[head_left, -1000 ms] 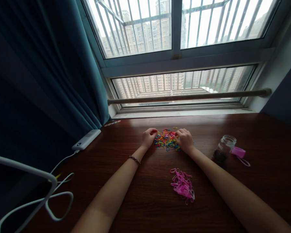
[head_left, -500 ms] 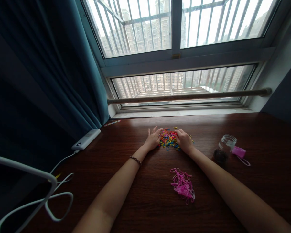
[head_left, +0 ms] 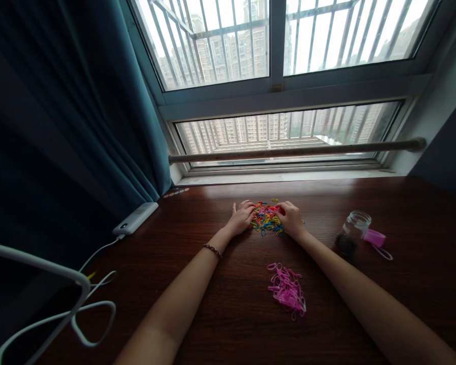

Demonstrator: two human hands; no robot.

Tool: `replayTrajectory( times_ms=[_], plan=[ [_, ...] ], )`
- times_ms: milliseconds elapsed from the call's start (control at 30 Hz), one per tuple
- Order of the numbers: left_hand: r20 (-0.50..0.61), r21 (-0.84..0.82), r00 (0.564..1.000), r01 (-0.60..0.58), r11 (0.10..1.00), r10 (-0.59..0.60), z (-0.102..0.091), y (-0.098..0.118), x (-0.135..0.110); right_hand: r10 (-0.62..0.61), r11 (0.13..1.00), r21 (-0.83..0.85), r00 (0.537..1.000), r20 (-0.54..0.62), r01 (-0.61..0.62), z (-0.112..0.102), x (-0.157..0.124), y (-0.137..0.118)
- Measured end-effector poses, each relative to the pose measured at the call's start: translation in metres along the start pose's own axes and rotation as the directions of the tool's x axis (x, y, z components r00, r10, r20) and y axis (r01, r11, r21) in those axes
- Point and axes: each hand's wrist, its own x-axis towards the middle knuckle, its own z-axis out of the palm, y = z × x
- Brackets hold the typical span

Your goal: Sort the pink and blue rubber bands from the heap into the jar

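Note:
A pile of small multicoloured rubber bands [head_left: 266,220] in red, yellow, blue and pink lies on the dark wooden table between my two hands. At the pile's left edge my left hand [head_left: 241,219] is open, its fingertips touching the bands and its thumb apart. My right hand [head_left: 292,219] is at the right side, thumb and fingers pinched together over the bands; what sits between the fingertips is too small to make out. Nearer to me is a separate heap of pink rubber bands [head_left: 288,291], with neither hand touching it.
On the right stands a clear jar [head_left: 351,233] with dark contents at its bottom, beside a pink lid [head_left: 375,237] with a loop. A white power bank [head_left: 136,219] with a cable lies at left by the blue curtain [head_left: 137,126]. A window rises behind the table.
My left fingers have drawn closer together over the pile's edge. The right hand has shifted slightly, its fingers lifting a little in a pinch. The pink heap has not changed.

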Motion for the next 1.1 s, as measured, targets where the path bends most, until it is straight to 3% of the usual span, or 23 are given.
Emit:
replayTrajectory(
  times_ms=[167,367,600,1100],
  plan=[
    [-0.126,-0.031,0.992,-0.026,0.999,0.022,-0.001,0.001,0.0,0.035,0.998,0.058,0.999,-0.011,-0.034,-0.001,0.001,0.002],
    [-0.316,-0.105,0.949,-0.052,0.993,0.016,-0.003,-0.003,0.0,0.052,0.997,0.065,0.998,-0.025,-0.05,-0.002,0.001,0.001],
    [-0.324,-0.148,0.94,0.065,0.987,-0.11,-0.004,-0.006,-0.001,0.044,0.998,0.05,0.999,-0.001,-0.044,0.0,0.001,0.005],
    [-0.329,-0.185,0.939,0.04,0.982,-0.1,-0.003,-0.009,0.0,0.056,0.994,0.093,0.998,0.012,-0.057,0.002,0.001,0.005]
  ],
)
